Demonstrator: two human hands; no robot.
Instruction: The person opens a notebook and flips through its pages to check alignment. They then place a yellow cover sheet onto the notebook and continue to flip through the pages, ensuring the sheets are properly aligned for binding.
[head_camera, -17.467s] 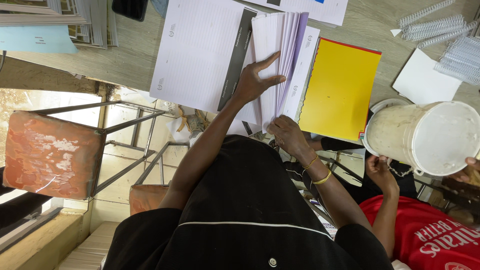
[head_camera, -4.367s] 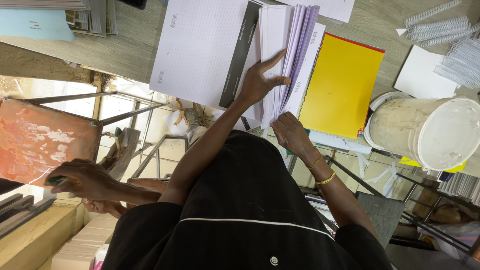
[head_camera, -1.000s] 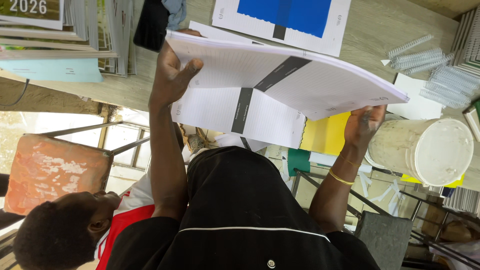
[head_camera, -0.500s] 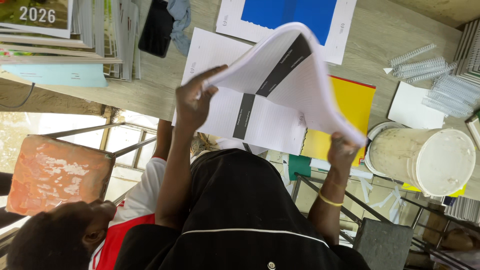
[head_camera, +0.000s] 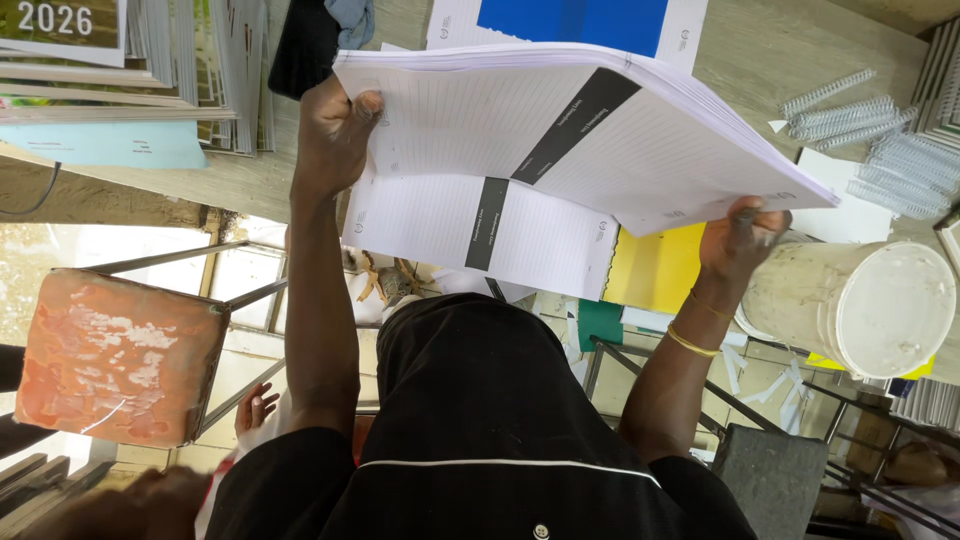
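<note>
the bent stack of lined sheets (head_camera: 600, 130) is flat again, left hand (head_camera: 335, 135) and right hand (head_camera: 738, 240) gripping its ends above the table (head_camera: 800, 50).

White lined sheets (head_camera: 600, 130) with black band, over yellow cover (head_camera: 655, 268).

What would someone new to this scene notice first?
First, the thick stack of lined white sheets with a dark band across it, lifted above the wooden table and gripped at opposite edges by the left hand and right hand. Next, the yellow cover lying under the stack's right side, and the grimy white bucket at the table's right edge. Silver binding coils lie at the far right.
</note>
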